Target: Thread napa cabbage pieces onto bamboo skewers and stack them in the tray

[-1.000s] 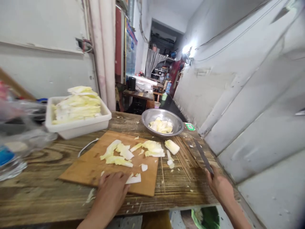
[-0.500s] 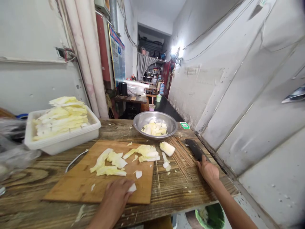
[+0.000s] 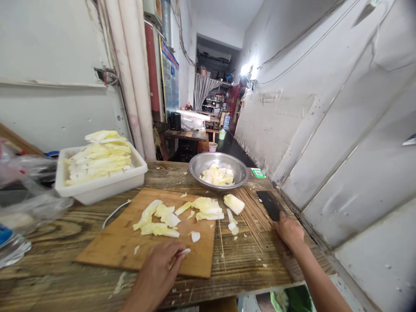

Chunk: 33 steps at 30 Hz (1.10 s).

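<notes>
Over the near edge of the wooden cutting board (image 3: 107, 247), my left hand (image 3: 162, 266) pinches a small white cabbage piece (image 3: 186, 251) between thumb and fingers. At the right side of the table, my right hand (image 3: 288, 229) is closed round the handle of a dark cleaver (image 3: 270, 203), whose blade lies flat on the wood. Several pale yellow cabbage leaves (image 3: 159, 229) are spread on the board, with a white scrap (image 3: 195, 236) near my left fingers. A cabbage chunk (image 3: 234, 203) lies to the right of the board.
A steel bowl (image 3: 242, 173) with cut cabbage stands behind the board. Thin wooden skewers (image 3: 255, 216) lie beside the cleaver. A white tub (image 3: 107, 186) piled with cabbage leaves stands back left, plastic bags (image 3: 32, 203) beside it. A wall (image 3: 357, 173) runs along the right.
My left hand has lifted the white cabbage piece off the board in a pinch. My right hand stays at the cleaver. The view has turned slightly left.
</notes>
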Available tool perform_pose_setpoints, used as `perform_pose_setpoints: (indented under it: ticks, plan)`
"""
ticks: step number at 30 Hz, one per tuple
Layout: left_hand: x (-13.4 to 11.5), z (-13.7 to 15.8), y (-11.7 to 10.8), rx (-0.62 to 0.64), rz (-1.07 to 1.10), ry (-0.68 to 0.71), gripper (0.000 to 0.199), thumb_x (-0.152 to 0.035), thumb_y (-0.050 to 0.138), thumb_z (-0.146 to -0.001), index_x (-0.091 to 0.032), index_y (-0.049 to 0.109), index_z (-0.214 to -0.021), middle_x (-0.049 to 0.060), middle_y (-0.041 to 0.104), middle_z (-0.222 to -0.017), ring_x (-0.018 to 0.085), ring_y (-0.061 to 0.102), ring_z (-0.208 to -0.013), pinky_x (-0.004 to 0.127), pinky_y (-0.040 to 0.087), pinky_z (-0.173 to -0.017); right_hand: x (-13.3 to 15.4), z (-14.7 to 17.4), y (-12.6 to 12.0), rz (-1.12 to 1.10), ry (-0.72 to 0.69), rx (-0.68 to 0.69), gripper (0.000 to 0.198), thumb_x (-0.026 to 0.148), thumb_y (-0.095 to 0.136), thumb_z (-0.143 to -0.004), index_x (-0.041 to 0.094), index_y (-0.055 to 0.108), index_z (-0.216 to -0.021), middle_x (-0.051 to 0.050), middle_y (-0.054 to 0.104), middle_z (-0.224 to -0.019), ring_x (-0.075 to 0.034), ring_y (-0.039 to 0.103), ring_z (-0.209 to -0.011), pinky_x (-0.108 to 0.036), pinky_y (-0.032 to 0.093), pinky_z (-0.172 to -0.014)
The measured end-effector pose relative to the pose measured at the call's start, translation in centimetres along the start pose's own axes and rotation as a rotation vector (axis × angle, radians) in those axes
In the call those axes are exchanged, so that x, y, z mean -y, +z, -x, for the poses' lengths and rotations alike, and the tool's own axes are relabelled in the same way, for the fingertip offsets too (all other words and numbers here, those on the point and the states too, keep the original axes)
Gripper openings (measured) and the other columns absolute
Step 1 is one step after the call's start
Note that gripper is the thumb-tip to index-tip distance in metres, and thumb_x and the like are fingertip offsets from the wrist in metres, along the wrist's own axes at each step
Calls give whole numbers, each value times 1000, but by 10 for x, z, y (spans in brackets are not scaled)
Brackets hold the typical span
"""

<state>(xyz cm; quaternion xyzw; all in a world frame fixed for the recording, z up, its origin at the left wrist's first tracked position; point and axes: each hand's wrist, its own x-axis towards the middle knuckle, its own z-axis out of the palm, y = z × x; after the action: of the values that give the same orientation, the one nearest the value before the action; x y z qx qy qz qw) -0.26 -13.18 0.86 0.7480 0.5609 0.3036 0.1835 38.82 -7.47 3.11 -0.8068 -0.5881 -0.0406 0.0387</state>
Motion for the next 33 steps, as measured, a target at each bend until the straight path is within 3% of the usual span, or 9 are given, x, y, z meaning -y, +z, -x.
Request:
perform_pose_setpoints:
  ticks: [3,6,9,11,16,21,26,30,33]
  plan:
    - [-3,5,-6,-151,56,-49,26,-44,49,-82,-24,65,-86,2,69,-90,20,63,-87,29,49,-79,50,22,-1,-161,-157,17,44,40,34,-93,9,55,-116,-16,67,-94,-23,65,-88,-27,45,-67]
    - [-9,11,-18,-261,75,-93,28,-47,50,-81,-24,64,-87,1,70,-88,19,65,-84,28,52,-76,109,41,16,-377,-339,140,33,46,49,-87,19,63,-99,0,68,-73,-13,64,-68,-22,46,-63]
    - [-10,20,-32,-310,90,-111,29,-48,51,-80,-24,64,-88,1,70,-87,19,66,-81,27,54,-71,152,46,40,-527,-349,193,28,42,57,-84,14,62,-79,2,63,-68,-11,59,-62,-27,48,-62]
    - [-7,25,-39,-299,120,-109,28,-47,52,-80,-23,64,-89,1,71,-87,18,67,-81,26,55,-69,165,46,53,-634,-303,207,28,39,53,-88,13,59,-79,3,60,-65,-8,56,-54,-25,48,-55]
    - [-2,31,-41,-302,189,-129,27,-45,54,-79,-22,64,-90,1,71,-86,18,67,-79,25,55,-69,163,58,54,-896,-269,137,38,40,28,-96,15,56,-85,4,55,-57,-8,49,-38,-20,39,-37]
    - [-13,26,-41,-383,211,-85,26,-44,54,-80,-23,66,-90,2,71,-92,18,67,-83,28,55,-75,140,95,20,-1021,-355,-45,38,47,36,-91,17,58,-98,-2,62,-70,-16,60,-61,-26,49,-57]
    - [-22,23,-45,-440,180,-18,21,-40,56,-80,-23,67,-88,0,71,-86,16,67,-77,25,55,-71,109,121,-10,-949,-398,-436,26,36,50,-87,18,62,-100,-8,69,-88,-19,66,-75,-28,52,-69]
    - [-23,22,-45,-453,195,0,19,-37,58,-80,-24,67,-91,-1,72,-87,14,67,-75,22,55,-69,97,124,-26,-898,-433,-371,42,32,48,-89,14,46,-127,-5,69,-80,-14,65,-60,-21,53,-55]
    - [-25,22,-47,-479,191,26,18,-34,59,-80,-23,67,-92,-1,72,-87,14,68,-75,21,55,-68,96,125,-36,-830,-609,-342,38,29,51,-88,17,52,-124,-7,71,-90,-16,69,-73,-22,55,-64]
